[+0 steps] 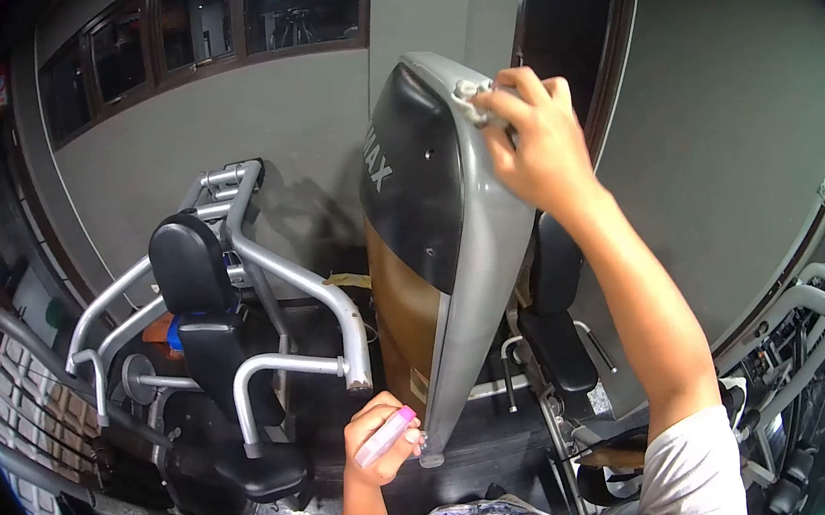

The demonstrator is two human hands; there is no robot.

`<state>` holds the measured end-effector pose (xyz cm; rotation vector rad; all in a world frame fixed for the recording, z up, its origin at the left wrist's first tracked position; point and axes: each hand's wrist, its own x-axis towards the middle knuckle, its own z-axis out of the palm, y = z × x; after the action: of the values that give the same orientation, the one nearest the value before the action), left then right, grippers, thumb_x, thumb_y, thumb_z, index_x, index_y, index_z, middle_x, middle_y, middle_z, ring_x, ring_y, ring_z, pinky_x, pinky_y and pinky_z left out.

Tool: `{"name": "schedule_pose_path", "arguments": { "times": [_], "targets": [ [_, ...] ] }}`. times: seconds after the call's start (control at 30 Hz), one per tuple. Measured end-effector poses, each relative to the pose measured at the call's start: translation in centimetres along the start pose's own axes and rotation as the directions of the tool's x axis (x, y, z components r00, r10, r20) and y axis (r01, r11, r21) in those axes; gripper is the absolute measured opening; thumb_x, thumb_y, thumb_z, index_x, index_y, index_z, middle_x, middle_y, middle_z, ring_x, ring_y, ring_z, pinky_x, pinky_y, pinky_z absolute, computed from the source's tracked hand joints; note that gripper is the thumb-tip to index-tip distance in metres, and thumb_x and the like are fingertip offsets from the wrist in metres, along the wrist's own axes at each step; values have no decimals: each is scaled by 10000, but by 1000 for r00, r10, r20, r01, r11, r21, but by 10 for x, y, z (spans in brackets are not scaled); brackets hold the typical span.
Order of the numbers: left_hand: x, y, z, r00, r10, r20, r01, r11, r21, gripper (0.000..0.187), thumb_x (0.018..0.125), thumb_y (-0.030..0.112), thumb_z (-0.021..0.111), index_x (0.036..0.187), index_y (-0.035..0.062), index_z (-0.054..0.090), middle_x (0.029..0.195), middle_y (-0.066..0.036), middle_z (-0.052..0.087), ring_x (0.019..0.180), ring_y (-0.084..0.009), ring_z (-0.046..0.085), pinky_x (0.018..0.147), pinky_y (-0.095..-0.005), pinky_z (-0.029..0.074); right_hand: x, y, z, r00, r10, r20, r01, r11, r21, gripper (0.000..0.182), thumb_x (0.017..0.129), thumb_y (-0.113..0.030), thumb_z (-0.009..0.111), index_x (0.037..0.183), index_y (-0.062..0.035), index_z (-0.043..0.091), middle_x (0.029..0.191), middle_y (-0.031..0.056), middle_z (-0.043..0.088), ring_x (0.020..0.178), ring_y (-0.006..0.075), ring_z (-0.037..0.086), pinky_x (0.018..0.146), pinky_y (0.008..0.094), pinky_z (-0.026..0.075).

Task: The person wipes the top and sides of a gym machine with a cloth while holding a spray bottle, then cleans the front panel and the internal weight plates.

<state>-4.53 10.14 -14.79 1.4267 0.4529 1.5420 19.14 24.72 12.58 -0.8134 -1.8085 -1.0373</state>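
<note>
Cloth (476, 100), pale and crumpled, sat under the right hand (536, 139) at the top edge of the gym machine's shroud (477, 251). The right hand was closed over the cloth, fingers curled around it, pressing it against the grey frame of the shroud near its upper corner. Only a small part of the cloth showed beyond the fingertips. The right arm reached up and forward from a white sleeve (692, 474) at the lower right.

The shroud stood upright and slightly tilted, with a dark panel carrying white lettering at the top and a brownish panel beneath it, both bordered by a grey rim running down to the floor.

The left hand (382, 442) was held low, just beside the lower end of the grey rim. It was closed around a small bottle (384, 436) with a clear body and a pink cap, the bottle lying slantwise in the grip with the cap toward the rim. Whether the bottle touched the rim could not be told.

To the left stood a second exercise machine (237, 306) with black seat and back pads and curved silver-grey tube arms, well apart from both hands. Behind the shroud a further black padded seat (557, 343) was partly visible. Grey walls, a row of dark-framed windows (197, 29) and a dark doorway (574, 19) formed the background.
</note>
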Motion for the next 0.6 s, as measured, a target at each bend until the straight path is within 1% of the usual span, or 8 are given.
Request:
{"name": "schedule_pose_path", "arguments": {
  "times": [0.07, 0.13, 0.2, 0.23, 0.33, 0.47, 0.53, 0.6],
  "targets": [
    [-2, 1, -1, 1000, -6, -4, 6, 1000, -8, 116, 903, 24, 705, 893, -87, 675, 872, -133, 616, 623, -171, 668, 545, -282, 540, -16, -7, 0, 995, -88, -37, 89, 996, 29, 310, 710, -46, 713, 992, -171, 744, 1142, 33, 647, 958, 355, 521, 814, 438, 446],
    [-8, 1, -3, 999, -29, -39, 28, 999, -29, 110, 900, 20, 705, 896, -86, 676, 874, -134, 617, 625, -172, 670, 543, -279, 539, -66, -28, -7, 974, -218, 55, 217, 976, 20, 256, 702, -133, 687, 948, -168, 748, 1204, -17, 660, 997, 321, 506, 800, 463, 423],
    [-11, -1, -9, 998, -22, -51, 21, 1000, -6, 102, 898, 14, 704, 898, -84, 677, 870, -129, 616, 623, -172, 669, 543, -278, 537, -143, -48, -4, 893, -388, 229, 392, 920, 32, 277, 736, -234, 680, 978, -146, 783, 1290, -25, 624, 1033, 284, 528, 787, 476, 441],
    [-14, 0, -12, 998, -31, -50, 31, 1000, 6, 98, 897, 11, 703, 900, -83, 678, 868, -127, 616, 623, -173, 669, 543, -278, 536, -175, -55, -3, 826, -493, 273, 483, 869, 106, 209, 746, -267, 652, 893, -152, 745, 1240, -40, 640, 997, 252, 575, 732, 457, 465],
    [-15, 10, -13, 994, -80, -72, 85, 993, 76, 148, 899, 62, 680, 883, -81, 645, 859, -131, 579, 580, -201, 653, 601, -323, 571, -205, -59, -1, 707, -614, 351, 566, 789, 241, 261, 747, -259, 693, 980, -151, 739, 1231, -48, 628, 987, 241, 576, 701, 411, 457],
    [-16, 9, -15, 993, -79, -84, 84, 994, 68, 123, 899, 42, 688, 893, -76, 655, 863, -121, 587, 590, -187, 655, 586, -309, 560, -121, -51, -14, 835, -494, 241, 503, 864, 25, 294, 751, -264, 665, 989, -118, 757, 1282, 26, 615, 979, 252, 567, 717, 403, 417],
    [-18, 4, -13, 993, -57, -104, 60, 998, 23, 83, 896, 4, 707, 902, -73, 679, 868, -106, 609, 616, -160, 657, 553, -278, 537, -73, -49, -24, 919, -337, 206, 368, 921, -132, 332, 755, -248, 664, 1060, -136, 728, 1254, 9, 620, 1004, 263, 561, 740, 422, 424],
    [-22, 2, -11, 992, -65, -109, 68, 997, 24, 86, 897, 8, 711, 900, -71, 679, 872, -105, 608, 615, -156, 655, 556, -278, 540, -51, -52, -28, 949, -242, 199, 272, 953, -135, 342, 749, -237, 670, 1073, -138, 722, 1240, 0, 619, 1035, 268, 555, 753, 434, 428]
  ]
}}
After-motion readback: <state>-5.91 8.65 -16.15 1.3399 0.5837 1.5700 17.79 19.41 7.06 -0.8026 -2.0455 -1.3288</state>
